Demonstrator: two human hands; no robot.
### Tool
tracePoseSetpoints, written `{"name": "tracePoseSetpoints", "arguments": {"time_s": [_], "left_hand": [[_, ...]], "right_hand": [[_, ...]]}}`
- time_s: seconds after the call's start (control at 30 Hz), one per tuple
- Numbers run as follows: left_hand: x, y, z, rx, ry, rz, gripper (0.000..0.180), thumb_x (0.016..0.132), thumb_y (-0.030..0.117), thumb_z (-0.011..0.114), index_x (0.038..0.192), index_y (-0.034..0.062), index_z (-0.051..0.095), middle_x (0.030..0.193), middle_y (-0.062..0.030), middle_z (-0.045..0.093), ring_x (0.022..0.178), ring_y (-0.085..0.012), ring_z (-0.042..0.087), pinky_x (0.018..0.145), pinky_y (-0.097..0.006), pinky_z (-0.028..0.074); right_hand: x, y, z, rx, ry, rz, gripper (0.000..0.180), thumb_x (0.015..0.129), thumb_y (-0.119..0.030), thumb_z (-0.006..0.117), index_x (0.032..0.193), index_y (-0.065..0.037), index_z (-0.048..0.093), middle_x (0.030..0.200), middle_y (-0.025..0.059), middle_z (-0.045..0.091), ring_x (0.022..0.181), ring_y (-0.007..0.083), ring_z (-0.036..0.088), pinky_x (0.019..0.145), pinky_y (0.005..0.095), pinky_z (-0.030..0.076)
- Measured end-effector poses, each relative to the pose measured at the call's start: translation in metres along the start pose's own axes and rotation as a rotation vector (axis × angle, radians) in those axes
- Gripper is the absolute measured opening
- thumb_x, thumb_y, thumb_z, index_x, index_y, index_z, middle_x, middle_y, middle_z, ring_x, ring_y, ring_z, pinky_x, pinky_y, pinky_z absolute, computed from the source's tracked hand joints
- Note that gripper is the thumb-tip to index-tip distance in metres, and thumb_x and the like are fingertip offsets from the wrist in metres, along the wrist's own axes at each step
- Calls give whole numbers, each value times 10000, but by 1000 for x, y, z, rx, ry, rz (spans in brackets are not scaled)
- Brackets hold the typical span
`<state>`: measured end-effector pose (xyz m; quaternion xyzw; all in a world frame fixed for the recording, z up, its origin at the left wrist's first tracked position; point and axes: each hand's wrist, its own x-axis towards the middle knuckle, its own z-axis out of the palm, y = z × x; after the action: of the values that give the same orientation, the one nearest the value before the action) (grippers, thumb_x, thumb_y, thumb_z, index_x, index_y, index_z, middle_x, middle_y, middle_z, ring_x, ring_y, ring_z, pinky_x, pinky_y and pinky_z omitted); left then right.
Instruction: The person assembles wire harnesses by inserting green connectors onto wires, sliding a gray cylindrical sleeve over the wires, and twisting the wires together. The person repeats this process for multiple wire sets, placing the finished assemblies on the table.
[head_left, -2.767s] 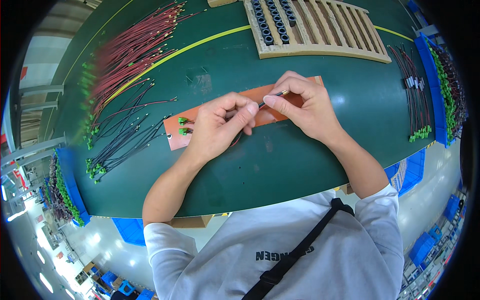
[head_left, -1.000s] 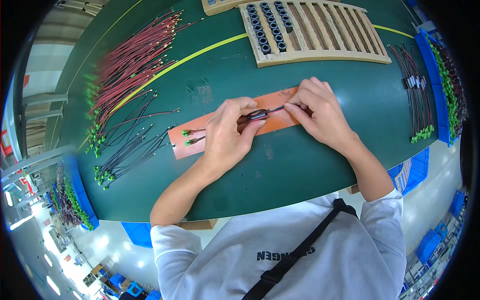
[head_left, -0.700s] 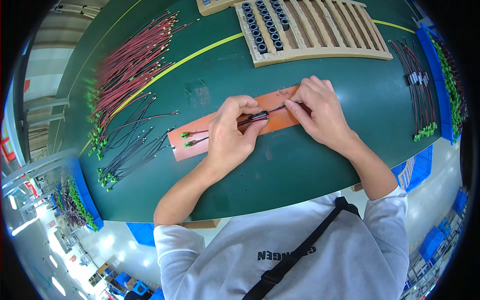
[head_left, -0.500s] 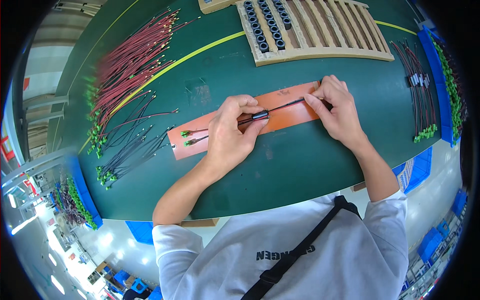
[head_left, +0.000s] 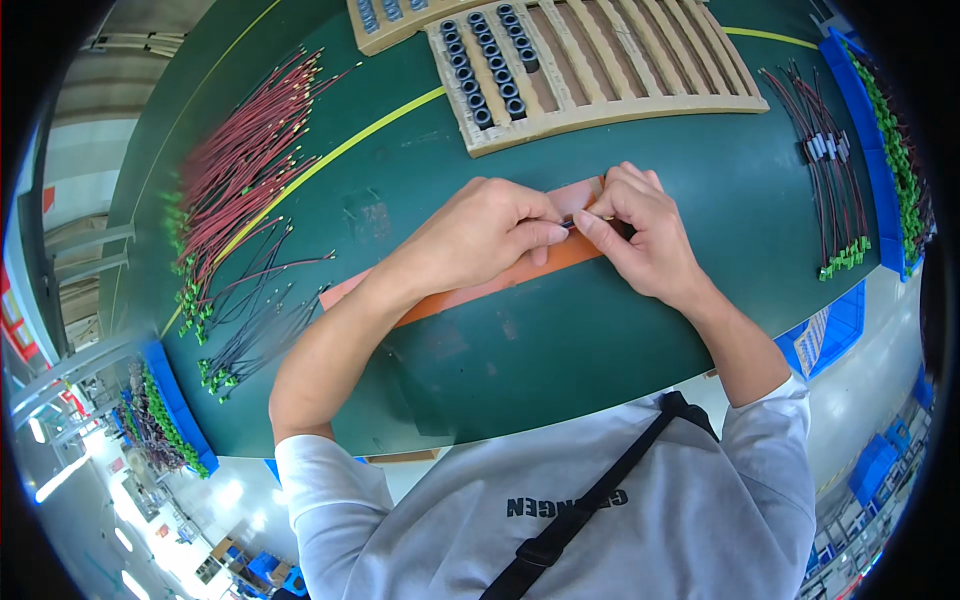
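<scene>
Dark thin wire (head_left: 568,225), mostly hidden by fingers, only a short bit showing; it sits over the right half of the orange strip (head_left: 475,294). Left hand (head_left: 490,235) and right hand (head_left: 645,235) nearly meet, each pinching it, thumbs facing. Slotted tray (head_left: 620,121) lies beyond the strip; green tabletop (head_left: 570,350) spans from strip to curved near edge.
</scene>
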<state>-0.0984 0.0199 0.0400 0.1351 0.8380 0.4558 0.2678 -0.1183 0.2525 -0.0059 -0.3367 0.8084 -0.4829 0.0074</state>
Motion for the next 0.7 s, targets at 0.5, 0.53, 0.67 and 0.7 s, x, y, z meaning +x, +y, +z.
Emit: {"name": "tracePoseSetpoints", "arguments": {"time_s": [0.5,0.53,0.67,0.7], "left_hand": [[2,-2,2,-356,13,8,247,1050,204,609,990,11,750,834,-20,724,748,-67,599,636,-237,467],[1,-1,2,-386,15,-14,244,1045,193,610,970,6,747,832,-25,724,779,-83,618,696,-251,484],[1,-1,5,-464,44,-56,235,1034,171,617,942,-2,747,843,-45,733,860,-117,660,826,-285,518],[1,-4,6,-472,57,-56,233,1033,172,619,947,-1,750,849,-49,737,869,-119,662,832,-289,518]], "right_hand": [[7,4,-4,184,30,194,214,850,-189,825,776,-38,692,631,22,450,644,181,450,686,340,409],[7,5,-4,198,26,204,216,850,-189,826,778,-33,695,629,24,449,642,180,450,683,337,416],[6,2,-3,209,36,237,243,875,-218,819,778,-35,691,646,-1,437,660,147,427,660,318,384],[8,-3,-3,205,50,235,262,867,-243,826,780,-27,706,637,20,463,644,157,449,622,326,396]]}}
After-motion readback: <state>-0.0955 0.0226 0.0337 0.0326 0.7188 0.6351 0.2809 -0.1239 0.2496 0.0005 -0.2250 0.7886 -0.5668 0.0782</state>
